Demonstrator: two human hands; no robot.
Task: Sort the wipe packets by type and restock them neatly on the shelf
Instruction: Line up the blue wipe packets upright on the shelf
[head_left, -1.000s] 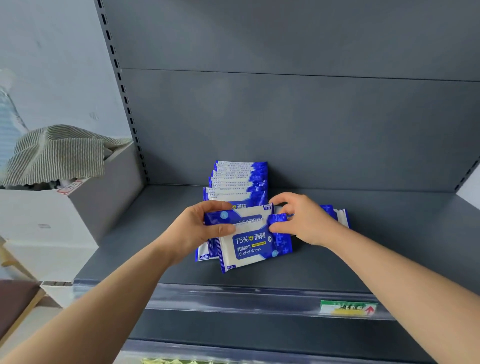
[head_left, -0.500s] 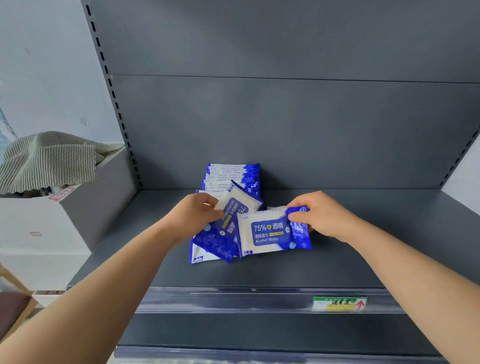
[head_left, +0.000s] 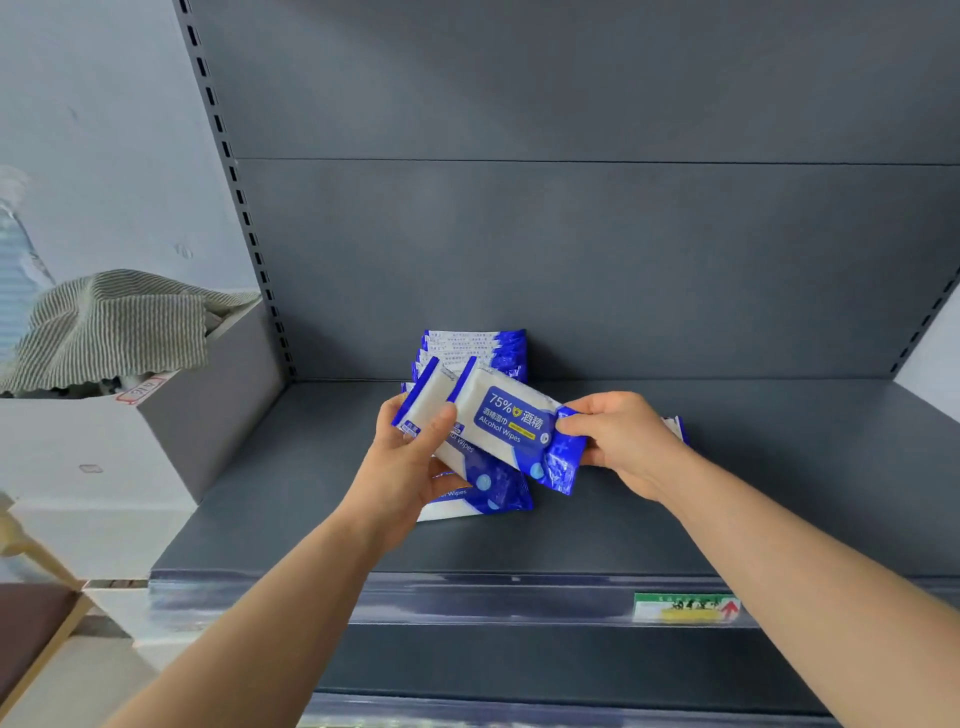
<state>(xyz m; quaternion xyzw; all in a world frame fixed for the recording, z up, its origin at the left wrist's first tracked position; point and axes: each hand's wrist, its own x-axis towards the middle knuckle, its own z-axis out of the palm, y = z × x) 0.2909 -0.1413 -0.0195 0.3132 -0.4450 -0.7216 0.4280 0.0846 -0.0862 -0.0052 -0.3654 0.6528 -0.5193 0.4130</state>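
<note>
Grey shelf (head_left: 675, 493) across centre frame; white box (head_left: 104, 457) under striped cloth (head_left: 114, 322) at left edge; upright row of wipe packets (head_left: 475, 345) against back panel, centre; left hand (head_left: 410, 467) curled round small bundle (head_left: 426, 387), thumb on top; right hand (head_left: 623, 441) pinching blue end of labelled packet (head_left: 511, 421), tilted, overlapping bundle; loose packets (head_left: 483, 496) flat on deck beneath hands; another packet (head_left: 678, 428) half hidden behind right hand; likely step: gathering same-type packets into bundle; next: square edges, stand bundle against row; firm grip, film probably slippery
</note>
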